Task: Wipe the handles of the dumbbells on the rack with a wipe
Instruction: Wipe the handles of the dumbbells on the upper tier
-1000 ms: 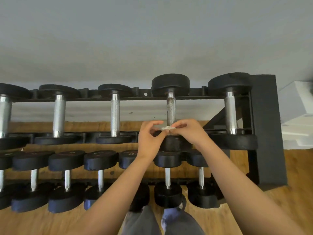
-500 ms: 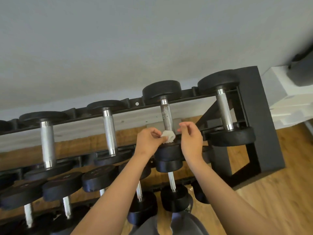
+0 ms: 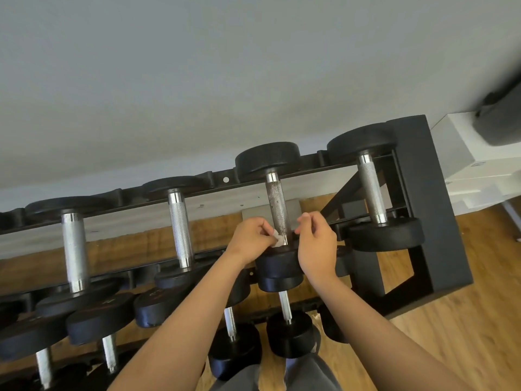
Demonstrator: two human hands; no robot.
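Note:
A black two-tier rack holds black dumbbells with steel handles. My left hand pinches a small crumpled white wipe against the lower end of a dull, worn handle on the upper tier. My right hand hovers just right of that handle, fingers curled, holding nothing that I can see. A shinier handle stands to the right, and two more, one nearby and one farther off, stand to the left.
Smaller dumbbells fill the lower tier under my forearms. A grey wall rises behind the rack. A white unit with a dark object on it sits at right. Wooden floor lies around.
The view has tilted and swung left. The wipe, first stretched between both hands, is now bunched in my left hand alone at the handle's base; my right hand has let go.

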